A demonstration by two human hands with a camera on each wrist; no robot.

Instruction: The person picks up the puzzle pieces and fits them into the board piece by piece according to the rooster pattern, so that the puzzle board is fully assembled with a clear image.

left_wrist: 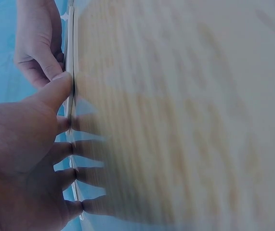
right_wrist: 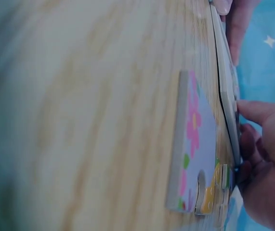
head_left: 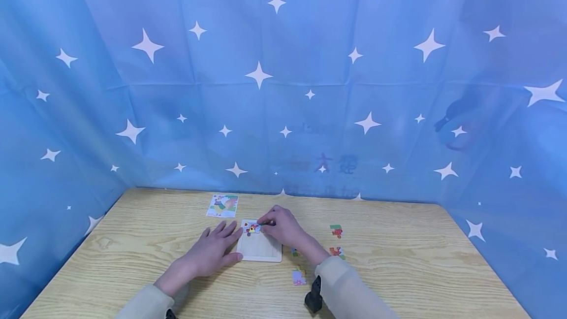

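A shallow wooden puzzle tray (head_left: 259,252) lies between the hands, much of its pale base bare. In its upper left part sits a colourful puzzle piece (head_left: 251,228) with red and yellow print. My right hand (head_left: 285,229) reaches over the tray's upper right, thumb and fingertips pinching a puzzle piece at that piece's right side; the fingers mostly hide what they hold. My left hand (head_left: 211,251) rests on the table with fingers spread, its index finger and thumb at the tray's left edge. In the left wrist view, the left thumb (left_wrist: 59,91) touches the tray's rim.
A picture card (head_left: 223,206) lies behind the left hand. Right of the tray are loose puzzle pieces: one green and red (head_left: 337,231), another (head_left: 337,252) below it, a lilac flowered one (right_wrist: 195,144) nearer the front, and one (head_left: 294,251) partly behind the right wrist. A starry blue curtain (head_left: 283,102) stands behind the table.
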